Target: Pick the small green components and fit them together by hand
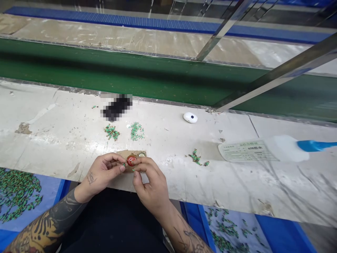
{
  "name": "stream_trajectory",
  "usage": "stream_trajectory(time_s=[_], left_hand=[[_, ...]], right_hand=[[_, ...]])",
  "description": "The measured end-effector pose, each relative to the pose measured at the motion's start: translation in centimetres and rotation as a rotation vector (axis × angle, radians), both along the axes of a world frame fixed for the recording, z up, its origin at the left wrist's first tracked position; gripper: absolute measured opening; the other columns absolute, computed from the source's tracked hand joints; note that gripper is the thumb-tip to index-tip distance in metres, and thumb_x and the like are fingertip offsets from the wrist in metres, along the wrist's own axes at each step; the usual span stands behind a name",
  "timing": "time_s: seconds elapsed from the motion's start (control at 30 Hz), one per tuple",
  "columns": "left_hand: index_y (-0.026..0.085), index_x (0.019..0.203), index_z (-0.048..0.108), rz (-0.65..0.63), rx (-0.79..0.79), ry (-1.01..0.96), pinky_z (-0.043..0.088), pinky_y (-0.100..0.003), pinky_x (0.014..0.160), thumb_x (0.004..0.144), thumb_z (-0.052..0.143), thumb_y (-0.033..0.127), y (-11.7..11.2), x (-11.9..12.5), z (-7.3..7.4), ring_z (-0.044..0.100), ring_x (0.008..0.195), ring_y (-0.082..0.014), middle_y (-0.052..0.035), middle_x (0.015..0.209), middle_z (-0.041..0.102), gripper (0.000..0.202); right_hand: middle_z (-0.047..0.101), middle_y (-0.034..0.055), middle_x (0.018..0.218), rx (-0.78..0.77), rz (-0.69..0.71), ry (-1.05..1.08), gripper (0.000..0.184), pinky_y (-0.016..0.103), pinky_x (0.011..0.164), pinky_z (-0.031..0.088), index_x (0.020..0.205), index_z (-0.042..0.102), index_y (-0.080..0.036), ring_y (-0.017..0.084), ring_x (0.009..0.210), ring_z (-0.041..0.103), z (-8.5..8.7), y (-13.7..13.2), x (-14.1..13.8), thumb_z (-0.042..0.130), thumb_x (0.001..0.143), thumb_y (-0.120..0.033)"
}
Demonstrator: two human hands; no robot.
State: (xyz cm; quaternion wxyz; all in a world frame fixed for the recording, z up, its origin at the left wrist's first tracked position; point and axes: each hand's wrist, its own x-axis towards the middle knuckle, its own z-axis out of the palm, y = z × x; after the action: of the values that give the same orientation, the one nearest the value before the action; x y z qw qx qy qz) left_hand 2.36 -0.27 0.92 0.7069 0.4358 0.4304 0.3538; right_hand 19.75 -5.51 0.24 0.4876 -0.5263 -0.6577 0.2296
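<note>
My left hand pinches a small green-and-dark piece between thumb and forefinger, at the left edge of a piece of cardboard. Just opposite, my right hand has its thumb and fingers closed about a tiny green piece, mostly hidden by the fingertips. Between the hands a round red cap sits on the cardboard, with a small pale round cap beside it. Beyond them lie a pile of green-and-brown pieces and a pile of lighter green bits.
A white bottle with a blue nozzle lies at the right, near several loose pieces. Behind are a white oval object, a metal post and a green belt. Blue trays of pieces flank me, left and right.
</note>
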Motion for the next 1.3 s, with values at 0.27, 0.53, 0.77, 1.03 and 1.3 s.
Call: stream_trajectory(time_s=[0.27, 0.53, 0.77, 1.03, 1.3], left_hand=[[0.019, 0.085, 0.075, -0.031, -0.006, -0.031, 0.061, -0.025, 0.073, 0.076, 0.083, 0.022, -0.4, 0.5, 1.2, 0.075, 0.077, -0.0162, -0.0030, 0.083, 0.079, 0.012], [0.019, 0.086, 0.076, -0.031, -0.004, 0.004, 0.062, -0.029, 0.071, 0.075, 0.084, 0.026, -0.6, 0.4, 0.6, 0.074, 0.074, -0.0185, -0.0039, 0.080, 0.078, 0.016], [0.021, 0.086, 0.076, -0.035, -0.039, -0.050, 0.060, -0.024, 0.074, 0.075, 0.083, 0.022, -0.5, 0.5, 0.9, 0.074, 0.076, -0.0149, -0.0015, 0.082, 0.079, 0.012], [0.020, 0.085, 0.077, -0.012, -0.106, -0.091, 0.058, -0.022, 0.072, 0.073, 0.086, 0.025, -0.6, 0.3, 0.4, 0.073, 0.073, -0.0132, -0.0015, 0.078, 0.078, 0.016], [0.011, 0.085, 0.078, 0.107, -0.108, -0.083, 0.058, -0.032, 0.074, 0.062, 0.091, 0.045, -1.5, 0.7, -1.4, 0.072, 0.071, -0.0185, -0.0105, 0.081, 0.078, 0.043]], right_hand=[[0.066, 0.0054, 0.100, 0.067, 0.004, -0.003, 0.017, 0.037, 0.086, 0.061, 0.096, 0.059, -0.023, 0.020, 0.099, 0.067, 0.7, 0.2, -0.9, 0.054, 0.090, -0.008], [0.066, 0.0057, 0.101, 0.080, 0.008, -0.037, 0.018, 0.036, 0.085, 0.061, 0.097, 0.059, -0.023, 0.019, 0.099, 0.068, 0.3, 0.3, -1.0, 0.053, 0.090, -0.007], [0.066, 0.0060, 0.100, 0.092, 0.005, -0.062, 0.019, 0.034, 0.086, 0.061, 0.098, 0.059, -0.023, 0.019, 0.099, 0.067, 0.3, 0.4, -1.1, 0.053, 0.091, -0.006], [0.065, 0.0068, 0.099, 0.075, 0.018, -0.142, 0.017, 0.034, 0.083, 0.062, 0.096, 0.058, -0.022, 0.019, 0.096, 0.067, 0.3, 0.6, -1.3, 0.050, 0.094, -0.008], [0.071, 0.0103, 0.109, 0.281, 0.073, -0.447, 0.018, 0.037, 0.086, 0.061, 0.111, 0.064, -0.020, 0.024, 0.103, 0.070, -2.8, 1.0, 0.3, 0.051, 0.099, -0.025]])
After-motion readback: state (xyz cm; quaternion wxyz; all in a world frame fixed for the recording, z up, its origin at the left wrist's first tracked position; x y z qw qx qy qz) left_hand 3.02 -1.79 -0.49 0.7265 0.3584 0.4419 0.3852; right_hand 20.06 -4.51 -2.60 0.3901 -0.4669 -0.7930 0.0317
